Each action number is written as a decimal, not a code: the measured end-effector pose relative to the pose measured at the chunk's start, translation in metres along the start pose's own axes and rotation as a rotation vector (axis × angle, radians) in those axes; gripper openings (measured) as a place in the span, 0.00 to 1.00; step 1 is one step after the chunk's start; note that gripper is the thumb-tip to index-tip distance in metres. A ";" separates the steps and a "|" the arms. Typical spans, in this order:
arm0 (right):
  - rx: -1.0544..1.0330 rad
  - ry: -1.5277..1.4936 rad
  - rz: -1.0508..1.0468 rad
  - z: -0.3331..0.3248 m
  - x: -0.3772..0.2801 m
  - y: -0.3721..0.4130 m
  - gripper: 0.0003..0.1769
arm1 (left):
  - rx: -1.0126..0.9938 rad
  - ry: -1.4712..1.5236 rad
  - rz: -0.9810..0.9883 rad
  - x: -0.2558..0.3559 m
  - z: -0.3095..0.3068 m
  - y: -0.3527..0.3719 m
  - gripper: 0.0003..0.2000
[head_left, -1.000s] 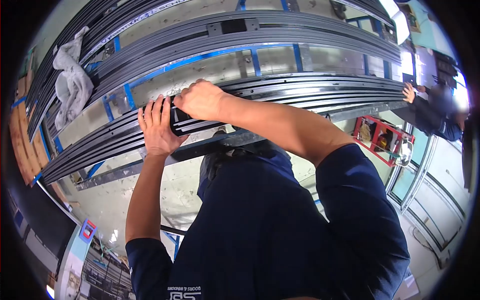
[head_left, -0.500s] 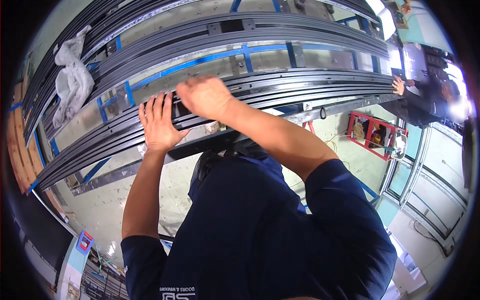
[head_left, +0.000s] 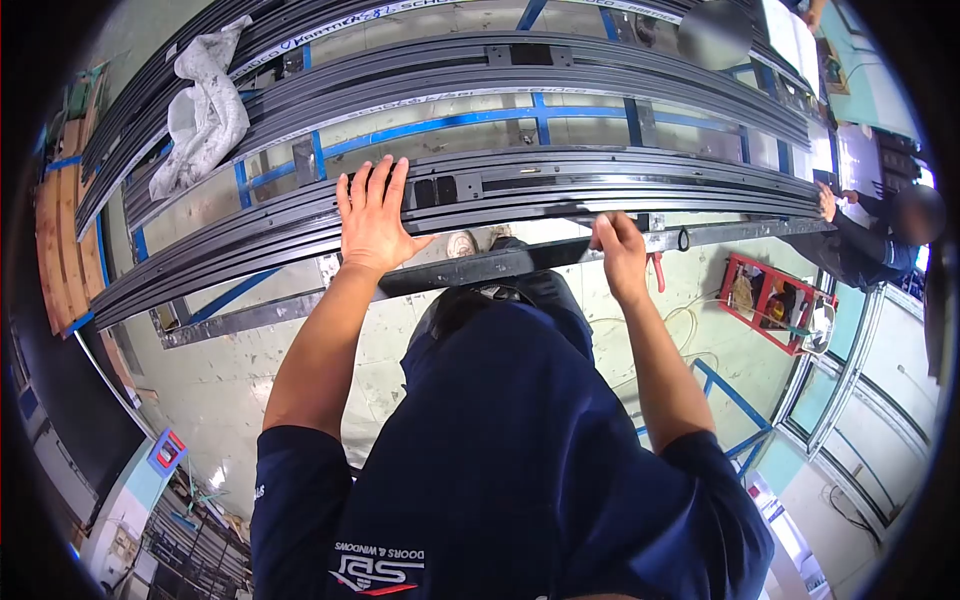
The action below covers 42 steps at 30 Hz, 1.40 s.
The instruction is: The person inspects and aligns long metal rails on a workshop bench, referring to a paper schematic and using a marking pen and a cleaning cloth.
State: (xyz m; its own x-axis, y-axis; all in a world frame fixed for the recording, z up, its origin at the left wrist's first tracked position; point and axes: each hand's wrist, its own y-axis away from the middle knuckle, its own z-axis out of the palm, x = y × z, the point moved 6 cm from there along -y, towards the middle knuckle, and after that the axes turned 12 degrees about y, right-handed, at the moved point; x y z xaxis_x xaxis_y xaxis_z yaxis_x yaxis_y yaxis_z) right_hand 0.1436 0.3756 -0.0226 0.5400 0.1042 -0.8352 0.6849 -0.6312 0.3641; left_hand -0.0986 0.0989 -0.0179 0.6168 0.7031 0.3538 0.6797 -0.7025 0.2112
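Observation:
A long black grooved metal profile [head_left: 590, 183] lies across the frame in front of me. My left hand [head_left: 372, 228] rests flat on it with fingers spread, just left of a rectangular cut-out [head_left: 435, 191]. My right hand [head_left: 624, 258] is at the near edge of the profile, fingers curled closed; whether they hold anything is hidden. A dark blurred patch shows on the profile's near edge, left of those fingers. Close by on the right, a red handle [head_left: 657, 272] hangs below the dark support beam [head_left: 480, 264].
More dark profiles [head_left: 400, 75] lie behind on blue framing [head_left: 430, 120], with a crumpled grey cloth [head_left: 205, 110] over them. A co-worker's hand [head_left: 826, 202] touches the profile's right end. A red tool carrier [head_left: 765, 302] stands on the floor, right.
My right hand has moved from above the profile beside my left hand to the right and down to its near edge. My left hand stays on the profile. The view has shifted slightly.

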 end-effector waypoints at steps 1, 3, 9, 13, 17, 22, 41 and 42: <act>0.016 -0.012 0.013 -0.003 0.012 0.009 0.13 | 0.000 -0.004 0.002 0.000 0.000 0.000 0.60; 0.041 -0.048 0.035 0.000 0.029 0.021 0.12 | 0.032 -0.002 0.021 0.000 -0.003 0.003 0.60; 0.063 -0.035 0.066 0.006 0.069 0.024 0.10 | 0.189 -0.007 0.199 0.011 -0.009 0.002 0.58; 0.117 -0.147 0.024 0.008 0.073 0.017 0.10 | 0.219 0.033 0.204 0.015 -0.010 0.006 0.59; 0.057 -0.090 0.044 0.007 0.075 0.016 0.10 | 0.227 -0.005 0.217 0.015 -0.005 0.005 0.60; 0.069 -0.099 0.024 0.011 0.073 0.015 0.12 | 0.170 -0.072 0.149 0.009 0.000 0.004 0.62; -0.030 -0.066 -0.031 0.004 0.082 0.019 0.16 | 0.233 0.072 0.252 0.017 -0.013 0.009 0.57; -0.056 0.044 -0.065 0.001 0.078 0.020 0.16 | 0.184 0.130 0.226 0.017 -0.018 0.006 0.57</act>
State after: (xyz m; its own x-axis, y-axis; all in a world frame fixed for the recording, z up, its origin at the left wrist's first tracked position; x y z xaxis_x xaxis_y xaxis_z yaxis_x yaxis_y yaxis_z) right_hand 0.1986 0.3701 -0.0813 0.5140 0.1776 -0.8392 0.7446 -0.5781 0.3337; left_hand -0.0906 0.1047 0.0061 0.7124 0.5036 0.4887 0.5991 -0.7991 -0.0500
